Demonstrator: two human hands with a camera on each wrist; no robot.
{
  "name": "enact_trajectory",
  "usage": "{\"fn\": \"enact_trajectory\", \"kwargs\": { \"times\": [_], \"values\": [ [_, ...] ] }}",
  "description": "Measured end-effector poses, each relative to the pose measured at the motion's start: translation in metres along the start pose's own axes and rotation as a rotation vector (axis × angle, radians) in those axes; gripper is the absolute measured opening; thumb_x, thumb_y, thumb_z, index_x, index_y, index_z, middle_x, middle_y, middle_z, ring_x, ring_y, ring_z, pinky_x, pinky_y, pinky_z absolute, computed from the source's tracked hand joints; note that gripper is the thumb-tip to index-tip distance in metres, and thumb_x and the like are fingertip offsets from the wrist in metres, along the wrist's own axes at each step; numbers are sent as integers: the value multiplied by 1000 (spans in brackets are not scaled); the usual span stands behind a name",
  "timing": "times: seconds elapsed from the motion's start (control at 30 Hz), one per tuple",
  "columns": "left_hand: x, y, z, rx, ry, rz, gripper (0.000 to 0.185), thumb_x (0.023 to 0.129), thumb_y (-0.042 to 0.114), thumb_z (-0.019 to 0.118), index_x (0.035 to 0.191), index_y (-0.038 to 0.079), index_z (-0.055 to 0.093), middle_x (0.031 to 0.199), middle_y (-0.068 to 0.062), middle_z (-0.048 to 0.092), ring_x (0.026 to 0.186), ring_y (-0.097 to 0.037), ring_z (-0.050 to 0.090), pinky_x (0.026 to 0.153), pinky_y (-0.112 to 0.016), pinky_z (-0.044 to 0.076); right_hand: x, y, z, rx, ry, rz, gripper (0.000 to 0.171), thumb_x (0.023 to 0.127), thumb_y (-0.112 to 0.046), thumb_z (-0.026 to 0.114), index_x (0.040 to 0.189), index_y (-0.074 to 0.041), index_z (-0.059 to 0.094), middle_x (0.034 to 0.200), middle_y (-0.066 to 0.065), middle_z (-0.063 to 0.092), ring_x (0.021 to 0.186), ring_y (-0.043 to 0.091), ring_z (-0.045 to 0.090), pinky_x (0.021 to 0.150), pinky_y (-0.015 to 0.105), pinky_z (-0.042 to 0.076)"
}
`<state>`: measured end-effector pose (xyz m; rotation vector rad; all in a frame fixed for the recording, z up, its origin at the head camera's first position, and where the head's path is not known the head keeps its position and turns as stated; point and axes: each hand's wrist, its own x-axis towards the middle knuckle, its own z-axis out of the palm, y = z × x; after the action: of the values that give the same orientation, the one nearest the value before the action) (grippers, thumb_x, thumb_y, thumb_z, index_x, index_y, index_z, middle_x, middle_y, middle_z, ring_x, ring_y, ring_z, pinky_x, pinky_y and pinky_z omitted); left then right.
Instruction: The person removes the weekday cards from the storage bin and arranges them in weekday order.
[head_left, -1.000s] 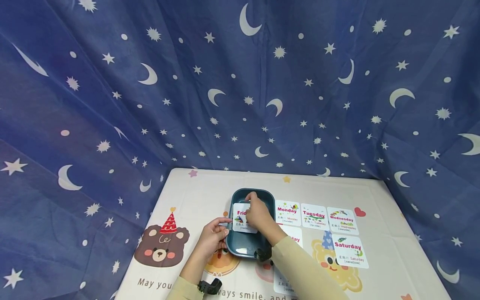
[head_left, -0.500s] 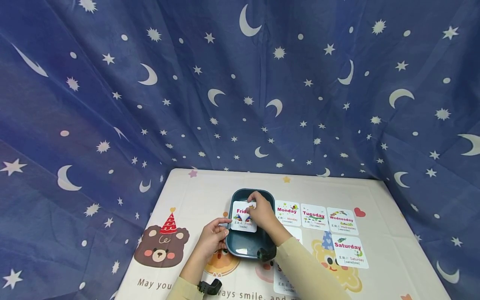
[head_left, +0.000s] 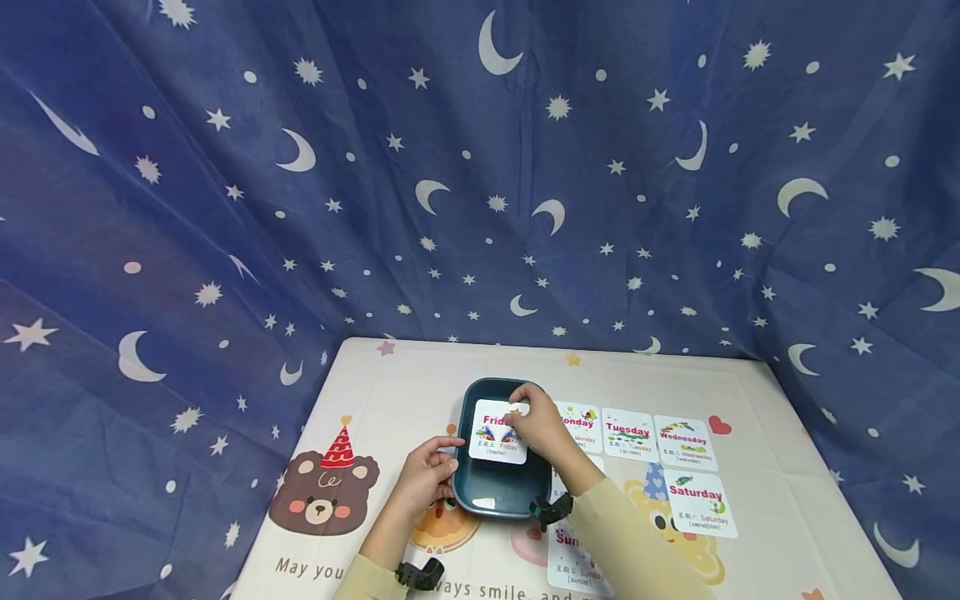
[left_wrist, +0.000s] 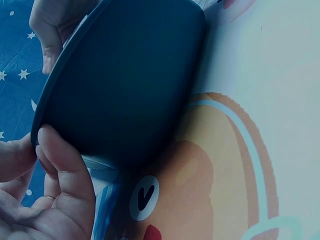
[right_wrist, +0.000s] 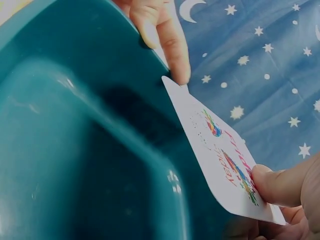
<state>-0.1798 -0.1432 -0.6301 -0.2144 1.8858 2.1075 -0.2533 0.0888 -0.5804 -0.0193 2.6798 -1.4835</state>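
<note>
A dark teal tray (head_left: 501, 497) sits on the table mat, seen from inside in the right wrist view (right_wrist: 75, 150) and from outside in the left wrist view (left_wrist: 130, 75). My left hand (head_left: 429, 471) grips its left rim, fingers curled over the edge (left_wrist: 62, 172). My right hand (head_left: 536, 427) pinches a white "Friday" card (head_left: 498, 433) by its right edge and holds it above the tray; the card (right_wrist: 220, 160) is tilted with the thumb (right_wrist: 280, 185) on its face.
White day cards lie right of the tray: Monday (head_left: 581, 427), Tuesday (head_left: 628, 435), Wednesday (head_left: 684, 442), Saturday (head_left: 699, 502) and Sunday (head_left: 577, 560), partly under my right sleeve. A star-and-moon blue cloth (head_left: 480, 167) hangs behind the table. A bear print (head_left: 324, 490) marks the mat's left.
My right hand has lifted the Friday card and carried it a little to the right over the tray. The left hand and tray have stayed put.
</note>
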Motion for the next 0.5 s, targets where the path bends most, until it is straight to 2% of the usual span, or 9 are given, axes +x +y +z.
{"fn": "enact_trajectory", "kwargs": {
  "times": [0.23, 0.5],
  "values": [
    [0, 0, 1, -3, -3, 7, 40, 101, -3, 64, 140, 0, 63, 82, -1, 59, 62, -13, 53, 54, -24, 54, -6, 8, -17, 35, 15, 4, 25, 90, -5, 81, 109, -9, 65, 128, 16, 71, 116, 32, 63, 103, 51, 51],
    [1, 0, 0, -9, -3, 9, 39, 102, -3, 62, 140, -1, 63, 82, 0, 58, 63, -13, 53, 54, -24, 54, -17, 19, -39, 52, 13, 53, 24, 93, -7, 79, 112, -11, 64, 145, 20, 65, 135, 40, 60, 112, 58, 50]
  ]
}}
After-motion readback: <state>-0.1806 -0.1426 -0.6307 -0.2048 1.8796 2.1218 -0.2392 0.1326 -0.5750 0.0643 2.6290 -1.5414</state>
